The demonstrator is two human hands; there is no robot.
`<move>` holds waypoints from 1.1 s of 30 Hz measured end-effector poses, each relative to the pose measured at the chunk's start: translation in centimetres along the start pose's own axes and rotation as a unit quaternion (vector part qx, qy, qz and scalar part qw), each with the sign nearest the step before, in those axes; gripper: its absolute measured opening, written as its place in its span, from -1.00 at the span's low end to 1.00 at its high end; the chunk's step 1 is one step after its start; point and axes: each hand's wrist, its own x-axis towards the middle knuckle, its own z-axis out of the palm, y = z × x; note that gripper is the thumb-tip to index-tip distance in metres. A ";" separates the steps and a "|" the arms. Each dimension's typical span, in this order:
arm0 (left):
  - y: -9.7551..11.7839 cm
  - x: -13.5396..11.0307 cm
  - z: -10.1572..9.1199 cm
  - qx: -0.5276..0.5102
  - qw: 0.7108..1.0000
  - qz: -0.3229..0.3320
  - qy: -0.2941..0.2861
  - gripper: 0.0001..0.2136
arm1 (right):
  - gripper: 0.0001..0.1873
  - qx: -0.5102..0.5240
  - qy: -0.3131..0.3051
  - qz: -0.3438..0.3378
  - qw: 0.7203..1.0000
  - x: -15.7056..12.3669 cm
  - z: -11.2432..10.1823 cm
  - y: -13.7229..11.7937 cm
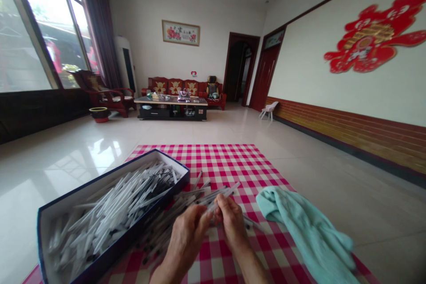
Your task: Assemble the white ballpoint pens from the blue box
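Observation:
My left hand (191, 230) and my right hand (231, 219) meet over a red-and-white checked cloth (229, 164). Both pinch one thin clear pen (223, 196), which points up and to the right from my fingertips. A loose heap of similar pens (191, 199) lies on the cloth just beyond my hands. To the left stands a long dark-blue box (60, 202) with a white inside, filled with several more pens (116, 206).
A mint-green towel (309, 230) lies crumpled on the cloth's right side. Glossy tiled floor surrounds the cloth. Far off stand a dark coffee table (173, 107), a red sofa (183, 86), an armchair (106, 95) and a small white chair (269, 110).

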 end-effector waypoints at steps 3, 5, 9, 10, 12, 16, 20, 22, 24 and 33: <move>-0.9 -0.2 0.2 0.189 0.962 0.185 0.072 -0.80 | -0.65 -0.002 0.011 0.003 1.000 0.1 0.0 0.3; -1.4 -0.4 0.5 0.249 0.934 0.238 0.095 -0.79 | -0.64 -0.002 0.012 0.005 1.000 0.1 0.1 0.5; -1.1 -0.6 0.9 0.240 0.944 0.203 0.096 -0.74 | -0.65 -0.005 0.001 0.004 1.000 0.0 0.1 0.5; -0.8 -0.5 0.9 0.203 0.962 0.166 0.073 -0.73 | -0.66 -0.005 -0.003 0.002 1.000 0.0 0.0 0.4; -0.2 -0.3 0.6 0.077 0.996 0.052 0.003 -0.68 | -0.66 -0.004 -0.011 -0.001 1.000 -0.1 -0.1 0.2; 0.2 0.4 -0.5 -0.322 0.898 -0.260 -0.150 -0.73 | -0.67 0.005 -0.030 0.003 1.000 -0.4 0.2 -0.3; 0.2 0.6 -1.1 -0.472 0.773 -0.372 -0.203 -0.83 | -0.68 0.058 -0.046 0.024 0.997 -0.9 0.9 -1.2; 0.4 0.6 -1.0 -0.486 0.759 -0.375 -0.217 -0.83 | -0.65 0.062 -0.049 0.026 0.997 -1.1 1.1 -1.6; 0.6 0.4 -0.7 -0.473 0.782 -0.348 -0.210 -0.80 | -0.62 0.034 -0.046 0.017 0.998 -1.1 1.0 -1.9; -0.1 -0.4 0.7 0.203 0.972 0.117 0.017 -0.73 | -0.66 -0.058 0.025 -0.016 0.998 -0.3 0.2 -0.8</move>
